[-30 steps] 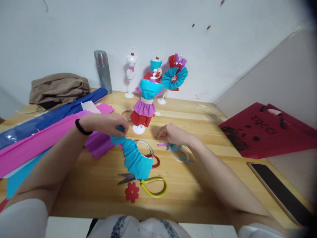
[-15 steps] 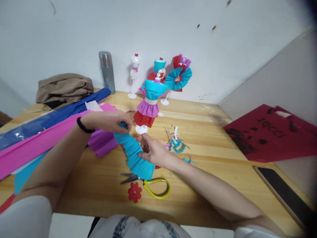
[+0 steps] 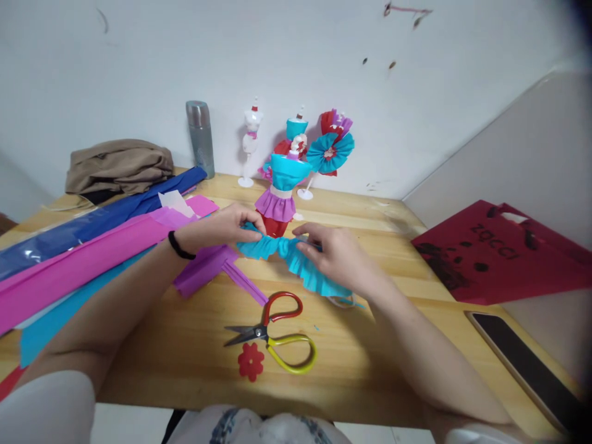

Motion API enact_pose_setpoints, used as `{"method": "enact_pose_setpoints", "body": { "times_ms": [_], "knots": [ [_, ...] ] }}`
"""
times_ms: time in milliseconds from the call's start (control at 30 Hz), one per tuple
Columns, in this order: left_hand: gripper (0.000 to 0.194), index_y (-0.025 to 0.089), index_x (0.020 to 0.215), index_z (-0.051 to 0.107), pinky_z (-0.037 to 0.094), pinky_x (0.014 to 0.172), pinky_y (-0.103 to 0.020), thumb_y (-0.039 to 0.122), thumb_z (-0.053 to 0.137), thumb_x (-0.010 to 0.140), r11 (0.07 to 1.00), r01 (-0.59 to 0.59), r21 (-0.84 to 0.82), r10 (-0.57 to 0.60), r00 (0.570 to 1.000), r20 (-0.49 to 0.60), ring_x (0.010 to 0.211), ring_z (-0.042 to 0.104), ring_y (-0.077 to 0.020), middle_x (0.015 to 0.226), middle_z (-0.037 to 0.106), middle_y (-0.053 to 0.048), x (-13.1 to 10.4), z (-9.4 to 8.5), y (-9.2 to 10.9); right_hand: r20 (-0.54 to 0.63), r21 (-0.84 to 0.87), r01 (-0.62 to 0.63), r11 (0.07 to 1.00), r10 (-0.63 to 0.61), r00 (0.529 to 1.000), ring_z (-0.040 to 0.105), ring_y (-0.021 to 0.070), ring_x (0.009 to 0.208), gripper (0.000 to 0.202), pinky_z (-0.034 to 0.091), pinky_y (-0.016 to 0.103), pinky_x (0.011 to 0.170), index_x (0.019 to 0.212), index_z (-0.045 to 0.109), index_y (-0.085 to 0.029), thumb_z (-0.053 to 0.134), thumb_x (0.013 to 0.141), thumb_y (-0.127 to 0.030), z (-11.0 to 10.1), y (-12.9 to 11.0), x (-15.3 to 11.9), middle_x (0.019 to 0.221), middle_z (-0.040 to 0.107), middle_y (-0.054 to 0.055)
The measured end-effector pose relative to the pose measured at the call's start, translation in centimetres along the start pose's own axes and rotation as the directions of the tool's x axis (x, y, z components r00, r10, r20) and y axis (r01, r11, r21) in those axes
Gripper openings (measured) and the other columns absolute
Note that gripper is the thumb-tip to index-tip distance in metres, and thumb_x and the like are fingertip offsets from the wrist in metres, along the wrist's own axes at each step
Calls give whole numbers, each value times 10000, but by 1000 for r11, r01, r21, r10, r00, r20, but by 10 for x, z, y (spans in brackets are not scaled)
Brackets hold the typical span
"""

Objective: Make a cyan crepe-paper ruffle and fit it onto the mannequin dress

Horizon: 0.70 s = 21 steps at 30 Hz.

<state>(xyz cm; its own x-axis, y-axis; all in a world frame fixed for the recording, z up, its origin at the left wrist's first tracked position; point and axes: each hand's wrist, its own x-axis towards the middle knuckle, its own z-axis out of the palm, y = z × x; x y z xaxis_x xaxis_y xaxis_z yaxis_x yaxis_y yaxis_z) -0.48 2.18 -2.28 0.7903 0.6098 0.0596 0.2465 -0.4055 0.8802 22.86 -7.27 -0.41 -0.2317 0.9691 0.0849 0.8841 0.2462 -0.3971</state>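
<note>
A gathered strip of blue crepe paper (image 3: 314, 272) is stretched between my two hands, above the middle of the table. My left hand (image 3: 234, 225) pinches its left end. Thumb and fingers of my right hand (image 3: 330, 250) grip it farther along, with the ruffled end hanging under the palm. Just behind the strip stands a small mannequin (image 3: 287, 176) in a blue top, white belt, purple ruffle and red skirt, its base hidden. Scissors (image 3: 261, 333) with one red and one yellow handle lie open in front, beside a red paper flower (image 3: 250, 362).
Pink paper (image 3: 92, 253), blue paper and purple paper (image 3: 203, 271) lie at left, below a brown cloth (image 3: 120, 166). A bottle (image 3: 200, 139) and more mannequins stand along the wall. At right are a red bag (image 3: 499, 253) and a phone (image 3: 518, 364).
The blue strip has swung up and to the right, from hanging down to stretching sideways. Both hands moved right, the right one also up. The scissors' red handle is now uncovered.
</note>
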Motion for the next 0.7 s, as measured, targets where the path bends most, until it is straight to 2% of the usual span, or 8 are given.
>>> {"method": "enact_pose_setpoints", "body": {
  "times_ms": [100,167,333,533,700],
  "knots": [
    [141,123,769,689,440,564,-202,249,696,707,993,80,-91,-96,978,-187,609,569,-107,671,644,-2,5,13,-7,-11,-107,-64,992,63,998,700,304,973,345,456,347,777,1251,661,-154,585,918,-204,3,4,14,1036,761,152],
    [132,125,773,687,437,555,-196,237,690,704,987,108,-120,-134,962,-236,597,559,-100,653,635,8,7,18,-10,-3,-117,-76,990,76,997,701,310,999,321,457,344,778,1226,681,-158,586,923,-204,7,8,22,1077,760,158],
    [134,124,763,673,450,541,-197,245,684,706,975,125,-185,-173,946,-273,581,563,-102,634,637,7,9,17,-13,14,-87,-83,993,85,996,709,288,907,204,438,328,713,1050,749,-167,608,913,-222,9,16,29,1036,775,137],
    [175,118,782,678,469,552,-209,260,715,686,952,130,-277,-210,936,-282,597,582,-110,667,657,-5,9,15,-14,16,-27,-87,996,87,996,697,289,914,259,448,336,728,1089,757,-147,661,888,-280,3,14,31,1037,765,151],
    [179,118,759,660,451,539,-195,259,731,675,922,129,-365,-242,928,-283,557,556,-87,618,624,17,10,15,-15,5,58,-37,998,37,999,621,192,702,195,409,289,630,980,768,-154,625,860,-211,4,17,37,815,733,79]
  ]
}}
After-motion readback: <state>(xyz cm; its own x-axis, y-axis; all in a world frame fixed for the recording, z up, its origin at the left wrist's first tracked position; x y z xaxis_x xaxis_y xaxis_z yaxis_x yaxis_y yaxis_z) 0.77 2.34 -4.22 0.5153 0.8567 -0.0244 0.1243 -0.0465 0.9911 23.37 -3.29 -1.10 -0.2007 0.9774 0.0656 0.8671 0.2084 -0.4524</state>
